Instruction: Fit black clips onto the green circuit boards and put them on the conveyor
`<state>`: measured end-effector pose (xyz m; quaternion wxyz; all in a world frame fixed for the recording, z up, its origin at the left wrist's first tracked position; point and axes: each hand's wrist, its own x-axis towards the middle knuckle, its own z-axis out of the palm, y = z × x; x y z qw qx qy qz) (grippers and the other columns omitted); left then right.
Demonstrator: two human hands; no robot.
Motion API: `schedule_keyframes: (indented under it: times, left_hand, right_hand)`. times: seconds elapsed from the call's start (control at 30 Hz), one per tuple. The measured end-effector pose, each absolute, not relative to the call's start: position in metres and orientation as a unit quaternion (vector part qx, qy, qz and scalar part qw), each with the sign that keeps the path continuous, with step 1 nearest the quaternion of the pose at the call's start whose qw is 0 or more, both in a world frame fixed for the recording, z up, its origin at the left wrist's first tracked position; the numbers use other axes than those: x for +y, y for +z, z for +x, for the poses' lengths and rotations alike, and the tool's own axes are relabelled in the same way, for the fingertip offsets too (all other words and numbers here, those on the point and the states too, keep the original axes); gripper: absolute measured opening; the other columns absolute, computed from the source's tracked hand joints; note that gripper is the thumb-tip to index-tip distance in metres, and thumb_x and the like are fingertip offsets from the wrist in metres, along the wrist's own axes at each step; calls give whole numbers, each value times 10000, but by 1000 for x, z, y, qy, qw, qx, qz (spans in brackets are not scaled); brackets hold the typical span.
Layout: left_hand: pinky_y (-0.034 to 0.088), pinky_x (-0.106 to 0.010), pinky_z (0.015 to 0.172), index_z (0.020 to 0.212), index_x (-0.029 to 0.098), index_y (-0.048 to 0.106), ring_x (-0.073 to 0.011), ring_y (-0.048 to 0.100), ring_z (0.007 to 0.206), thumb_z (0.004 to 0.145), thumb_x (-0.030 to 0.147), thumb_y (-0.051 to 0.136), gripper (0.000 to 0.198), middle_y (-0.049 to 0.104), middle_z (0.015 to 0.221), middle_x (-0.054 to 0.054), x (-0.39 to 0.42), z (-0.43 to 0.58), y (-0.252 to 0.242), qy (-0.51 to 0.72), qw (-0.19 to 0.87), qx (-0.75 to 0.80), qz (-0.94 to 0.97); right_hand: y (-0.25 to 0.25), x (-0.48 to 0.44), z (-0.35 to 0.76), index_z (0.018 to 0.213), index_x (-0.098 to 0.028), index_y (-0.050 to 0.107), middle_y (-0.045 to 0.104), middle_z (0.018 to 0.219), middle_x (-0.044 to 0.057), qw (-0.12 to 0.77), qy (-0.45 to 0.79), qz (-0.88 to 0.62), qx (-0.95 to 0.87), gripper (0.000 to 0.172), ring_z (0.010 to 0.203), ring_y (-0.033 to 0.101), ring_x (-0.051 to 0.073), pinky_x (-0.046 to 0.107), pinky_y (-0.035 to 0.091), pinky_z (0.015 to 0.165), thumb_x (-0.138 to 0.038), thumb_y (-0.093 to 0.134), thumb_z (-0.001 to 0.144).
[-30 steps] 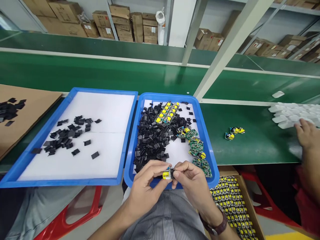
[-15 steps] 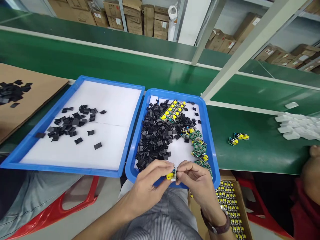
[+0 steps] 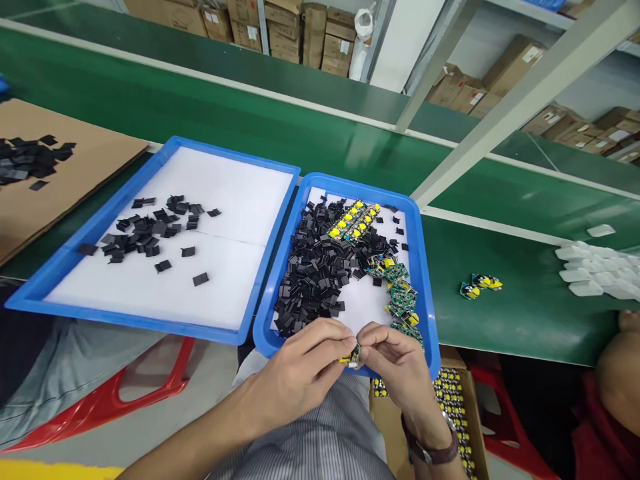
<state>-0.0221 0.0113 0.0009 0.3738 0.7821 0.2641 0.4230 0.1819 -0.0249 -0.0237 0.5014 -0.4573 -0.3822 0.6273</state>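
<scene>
Over the near edge of the right blue tray (image 3: 265, 327), both hands meet at a small circuit board (image 3: 355, 357) with a yellow part. My left hand (image 3: 310, 363) is closed on it, its fingers covering most of the yellow part. My right hand (image 3: 397, 360), with a strap on the wrist, pinches the board's right edge; whether a smaller piece is between those fingertips is hidden. Many folded black pieces (image 3: 310, 280) fill the tray's left side. Green circuit boards (image 3: 403, 297) line its right side, and two strips of boards with yellow parts (image 3: 355, 220) rest on the black pieces.
To the left, another blue tray (image 3: 120, 325) holds scattered black pieces (image 3: 145, 233); beyond it lies cardboard (image 3: 95, 160) with more. Several yellow-topped boards (image 3: 481, 285) and white plastic pieces (image 3: 595, 270) sit at right. A box of boards (image 3: 453, 400) stands below; people sit either side.
The left fingers have closed further over the board, hiding more of its yellow part. Both hands stay together at the tray's near edge. The camera view has shifted and tilted slightly.
</scene>
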Motion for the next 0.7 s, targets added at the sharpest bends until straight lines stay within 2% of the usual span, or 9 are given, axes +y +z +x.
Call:
schedule_keyframes:
  times: [0.13,0.3,0.47,0.7]
  left_hand:
    - [639,-370,949,1210,196,686,-225,705,1090,954,17,601,323,699,1137,-113,10,-20,-1,407,397,277,775]
    - [631,-376,956,1258,180,658,-234,689,1110,930,-19,617,387,687,1097,-115,9,-16,-10,450,391,246,765]
    - [631,-350,933,1298,189,619,-219,701,1083,922,0,640,421,668,1160,-123,7,-16,-12,429,411,274,756]
    - [620,-325,903,1260,207,644,-193,711,1031,914,38,684,387,683,1130,-98,7,-17,-15,439,409,306,739]
  right_hand:
    - [-22,-26,183,840,-234,812,709,837,37,510,606,-460,-401,34,789,664,167,266,576,702,-226,845,844]
    - [-18,-24,185,851,-226,826,699,740,10,484,650,-464,-357,74,589,674,135,257,599,573,-270,875,816]
    - [-18,-22,180,779,-195,821,686,643,-6,500,682,-454,-281,161,462,632,110,223,575,439,-315,923,750]
    - [-22,-22,175,826,-188,830,727,624,6,506,675,-465,-269,159,485,664,113,221,597,492,-309,918,771]
